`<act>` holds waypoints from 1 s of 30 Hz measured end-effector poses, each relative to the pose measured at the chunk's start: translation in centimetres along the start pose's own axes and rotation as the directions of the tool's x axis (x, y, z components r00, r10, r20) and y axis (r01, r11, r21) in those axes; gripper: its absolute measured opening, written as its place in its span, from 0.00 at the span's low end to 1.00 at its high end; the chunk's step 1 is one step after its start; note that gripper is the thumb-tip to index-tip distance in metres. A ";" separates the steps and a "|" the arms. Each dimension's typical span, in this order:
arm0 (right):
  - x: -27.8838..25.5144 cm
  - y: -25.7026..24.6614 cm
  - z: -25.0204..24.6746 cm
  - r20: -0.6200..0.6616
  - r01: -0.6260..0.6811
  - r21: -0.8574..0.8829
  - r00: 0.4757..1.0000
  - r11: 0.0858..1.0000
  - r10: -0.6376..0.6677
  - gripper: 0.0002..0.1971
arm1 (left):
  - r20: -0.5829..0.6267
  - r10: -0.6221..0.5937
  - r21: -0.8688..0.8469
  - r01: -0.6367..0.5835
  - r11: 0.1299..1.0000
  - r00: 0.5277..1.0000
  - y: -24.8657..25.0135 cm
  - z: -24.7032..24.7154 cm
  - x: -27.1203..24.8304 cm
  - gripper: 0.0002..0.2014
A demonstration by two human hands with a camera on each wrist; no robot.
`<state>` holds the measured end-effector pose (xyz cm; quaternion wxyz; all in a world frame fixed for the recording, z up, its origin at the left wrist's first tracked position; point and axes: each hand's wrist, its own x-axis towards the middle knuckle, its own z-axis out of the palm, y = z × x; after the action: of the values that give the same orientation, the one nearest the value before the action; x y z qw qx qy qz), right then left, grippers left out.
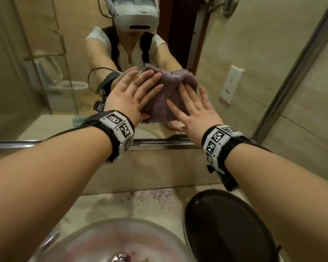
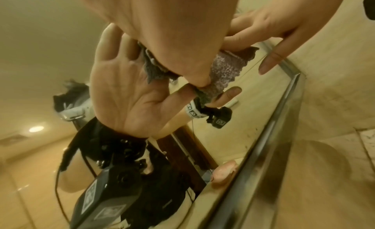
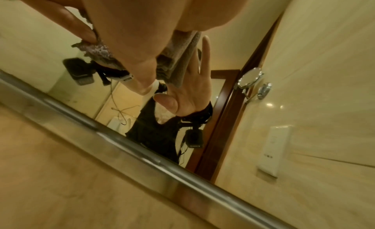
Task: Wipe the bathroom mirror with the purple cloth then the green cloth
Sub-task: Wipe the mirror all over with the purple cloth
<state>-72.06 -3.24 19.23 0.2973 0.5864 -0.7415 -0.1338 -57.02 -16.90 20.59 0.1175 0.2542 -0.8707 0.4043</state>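
i am pressing the purple cloth [image 1: 170,95] flat on the mirror [image 1: 235,44] with both grips wide, left hand [image 1: 129,95] at its nine o'clock, right hand [image 1: 193,112] at five, judging it soft, light and bunching, best pinned across the middle.

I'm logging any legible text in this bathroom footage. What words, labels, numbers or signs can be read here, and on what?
None can be read.
Black-and-white square marker patterns on the left wristband and right wristband: small print beside them is too blurred.
White wall socket plate, seen in the mirror: its marks are too small.
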 end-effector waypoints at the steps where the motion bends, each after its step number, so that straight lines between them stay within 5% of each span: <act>1: 0.3 -0.6 0.2 -0.038 0.025 -0.009 0.999 1.000 -0.025 0.38 | 0.016 -0.010 0.004 0.010 1.000 1.000 -0.2 0.5 -0.7 0.40; 4: 0.9 -2.1 0.6 -0.152 0.044 -0.014 0.987 0.999 -0.046 0.39 | 0.041 -0.031 -0.013 0.032 0.999 0.999 -0.7 1.3 -2.1 0.40; 14: 0.0 -1.7 0.3 -0.012 -0.017 -0.091 1.000 0.996 0.016 0.32 | 0.056 -0.088 -0.100 0.094 0.991 0.995 1.3 1.6 -2.0 0.41; 30: -7.9 8.8 5.6 0.176 -0.293 0.003 0.941 0.956 0.288 0.29 | -0.033 0.147 -0.055 -0.148 0.987 0.989 13.2 -6.3 7.7 0.38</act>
<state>-81.32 5.88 17.36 0.2394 0.4609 -0.8448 -0.1284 -70.60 -7.60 19.30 0.1069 0.1798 -0.8966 0.3904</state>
